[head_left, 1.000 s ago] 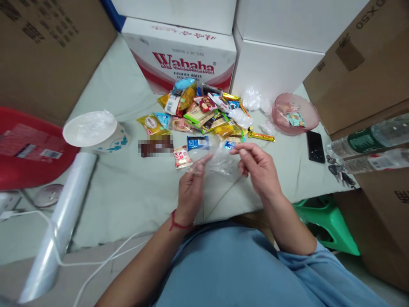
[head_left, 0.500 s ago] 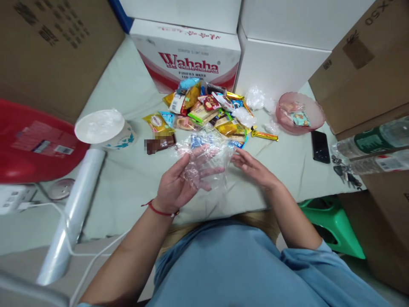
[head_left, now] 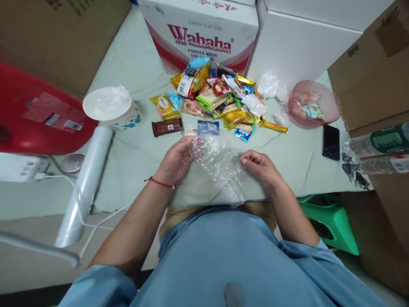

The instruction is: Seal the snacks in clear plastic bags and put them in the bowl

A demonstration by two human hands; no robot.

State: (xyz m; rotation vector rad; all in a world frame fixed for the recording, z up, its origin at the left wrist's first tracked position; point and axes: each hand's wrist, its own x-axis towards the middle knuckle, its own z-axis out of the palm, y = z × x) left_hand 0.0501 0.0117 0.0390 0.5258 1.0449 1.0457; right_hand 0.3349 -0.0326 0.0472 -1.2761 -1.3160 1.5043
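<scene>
A crumpled clear plastic bag (head_left: 223, 168) hangs between my two hands over the near part of the table. My left hand (head_left: 179, 160), with a red cord at the wrist, is closed on the bag's upper left part. At the bag's right edge, my right hand (head_left: 260, 166) has its thumb and fingers pinched together on the thin plastic. Just beyond my left hand lie a blue-wrapped snack (head_left: 208, 127) and a brown snack bar (head_left: 167, 127). Behind them is a heap of wrapped snacks (head_left: 220, 100) in several colours.
A paper cup (head_left: 128, 117) with clear plastic in it and a roll of film (head_left: 84, 187) are at left. On the right are a pink bowl (head_left: 332, 102), a phone (head_left: 331, 143), keys (head_left: 353, 170) and bottles (head_left: 388, 140). A Wahaba-style printed carton (head_left: 204, 25) stands behind.
My left hand has drawn back from inside or behind the bag and closed on its edge. The right hand's spread fingers have pinched together. The bag now hangs lower, and the view has tilted down.
</scene>
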